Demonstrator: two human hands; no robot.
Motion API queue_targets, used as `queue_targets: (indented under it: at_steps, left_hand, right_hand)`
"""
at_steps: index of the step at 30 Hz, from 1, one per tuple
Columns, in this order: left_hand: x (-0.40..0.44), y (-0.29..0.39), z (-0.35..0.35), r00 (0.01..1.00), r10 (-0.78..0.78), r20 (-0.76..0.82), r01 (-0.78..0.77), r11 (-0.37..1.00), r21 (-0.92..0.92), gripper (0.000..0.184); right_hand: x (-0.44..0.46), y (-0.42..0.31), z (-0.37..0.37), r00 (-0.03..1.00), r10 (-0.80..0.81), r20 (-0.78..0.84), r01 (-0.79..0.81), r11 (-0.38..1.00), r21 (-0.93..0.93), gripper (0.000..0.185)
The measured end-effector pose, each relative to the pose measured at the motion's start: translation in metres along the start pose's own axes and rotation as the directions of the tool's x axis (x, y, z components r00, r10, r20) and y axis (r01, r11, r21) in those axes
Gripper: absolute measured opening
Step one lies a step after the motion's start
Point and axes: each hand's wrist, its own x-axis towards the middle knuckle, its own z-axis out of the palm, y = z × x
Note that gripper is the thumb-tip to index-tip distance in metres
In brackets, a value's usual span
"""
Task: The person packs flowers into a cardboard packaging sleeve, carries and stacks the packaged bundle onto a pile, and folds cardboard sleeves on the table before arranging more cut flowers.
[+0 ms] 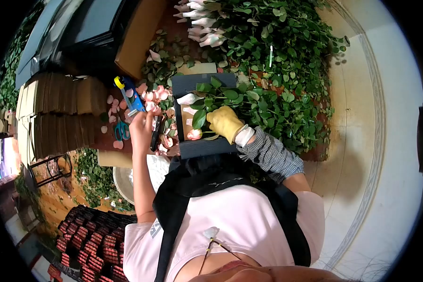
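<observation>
My left hand [141,126] is bare, its fingers drawn together at the lower end of a blue-and-yellow tool [132,96]; what they pinch is too small to tell. A black object [155,134] lies just right of it. My right hand [226,123], in a yellow glove, is closed around leafy rose stems over a dark corrugated holder [207,150]. A pale pink rose head [194,135] shows at the glove's lower left, beside a green leaf [199,119]. A white wrapped bud [189,99] lies higher in the holder.
Loose pink petals [150,96] and teal scissors [122,130] lie near my left hand. Stacked cardboard [56,134] stands at the left. Leafy stems [286,61] cover the upper right, with white-wrapped heads [204,23] at the top. Below left are a round basin [122,185] and black-and-red stacks [94,239].
</observation>
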Motion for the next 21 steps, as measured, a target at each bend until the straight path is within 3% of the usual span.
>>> queue_targets:
  at_steps: [1, 3, 4, 7, 8, 9, 10, 11, 13, 14, 15, 17, 19, 20, 21]
  left_hand:
    - [-0.004, 0.010, 0.000, 0.995, 0.095, -0.013, -0.090, 0.975, 0.204, 0.040]
    - [-0.022, 0.026, 0.045, 0.955, 0.163, 0.249, -0.236, 0.924, 0.302, 0.041]
    - [-0.023, 0.027, 0.060, 0.914, 0.331, 0.233, -0.389, 0.879, 0.277, 0.042]
    - [-0.026, 0.032, 0.070, 0.799, 0.510, 0.317, -0.575, 0.803, 0.157, 0.029]
    - [-0.027, 0.028, 0.068, 0.801, 0.507, 0.317, -0.572, 0.804, 0.160, 0.029]
    - [-0.025, 0.024, 0.065, 0.807, 0.469, 0.359, -0.501, 0.865, -0.004, 0.026]
    - [-0.023, 0.020, 0.065, 0.804, 0.437, 0.404, -0.406, 0.899, -0.164, 0.025]
    - [-0.019, 0.013, 0.067, 0.803, 0.445, 0.397, -0.415, 0.895, -0.164, 0.025]
    - [-0.025, 0.003, 0.068, 0.905, 0.246, 0.348, -0.108, 0.922, -0.372, 0.026]
    - [-0.030, 0.000, 0.072, 0.928, 0.151, 0.339, 0.037, 0.871, -0.490, 0.028]
    - [-0.033, -0.004, 0.075, 0.928, 0.150, 0.342, 0.040, 0.871, -0.490, 0.028]
    - [-0.037, -0.016, 0.080, 0.990, -0.015, 0.141, 0.102, 0.767, -0.633, 0.024]
    - [-0.018, -0.017, 0.028, 0.946, -0.306, -0.105, 0.134, 0.665, -0.735, 0.019]
    - [-0.020, -0.011, 0.010, 0.943, -0.318, -0.101, 0.145, 0.663, -0.734, 0.019]
    - [-0.019, -0.003, -0.009, 0.970, -0.198, -0.141, 0.057, 0.750, -0.659, 0.018]
  right_hand:
    - [-0.001, -0.003, -0.005, 0.999, -0.017, -0.037, 0.018, 0.999, 0.036, 0.023]
    - [-0.020, 0.013, -0.016, 1.000, 0.002, 0.002, -0.002, 1.000, 0.006, 0.025]
    - [-0.017, 0.012, -0.017, 1.000, -0.014, 0.005, 0.014, 1.000, -0.021, 0.026]
    - [-0.009, -0.001, -0.010, 0.998, -0.068, -0.005, 0.068, 0.997, -0.026, 0.024]
    - [-0.007, -0.003, -0.008, 0.999, -0.025, 0.036, 0.027, 0.998, -0.057, 0.022]
    - [-0.004, -0.003, -0.006, 0.997, 0.024, 0.072, -0.017, 0.995, -0.096, 0.019]
    - [-0.005, -0.003, -0.002, 0.999, 0.049, 0.006, -0.049, 0.996, -0.073, 0.015]
    - [-0.004, -0.002, -0.001, 0.998, 0.062, 0.000, -0.062, 0.998, -0.031, 0.014]
    - [-0.001, -0.003, 0.001, 0.998, 0.063, 0.011, -0.063, 0.998, -0.032, 0.014]
    - [-0.002, -0.003, 0.003, 0.998, 0.063, 0.014, -0.063, 0.998, -0.028, 0.014]
    - [-0.005, -0.005, -0.005, 0.998, 0.062, -0.006, -0.062, 0.998, -0.032, 0.015]
    - [-0.006, -0.005, -0.002, 0.998, 0.063, -0.022, -0.064, 0.998, -0.030, 0.015]
    - [-0.003, -0.002, 0.015, 0.997, 0.076, -0.019, -0.078, 0.979, -0.187, 0.014]
    - [-0.010, -0.003, 0.005, 0.995, 0.039, -0.094, -0.049, 0.993, -0.110, 0.013]
    - [-0.015, 0.005, -0.002, 0.994, -0.064, -0.092, 0.063, 0.998, -0.007, 0.019]
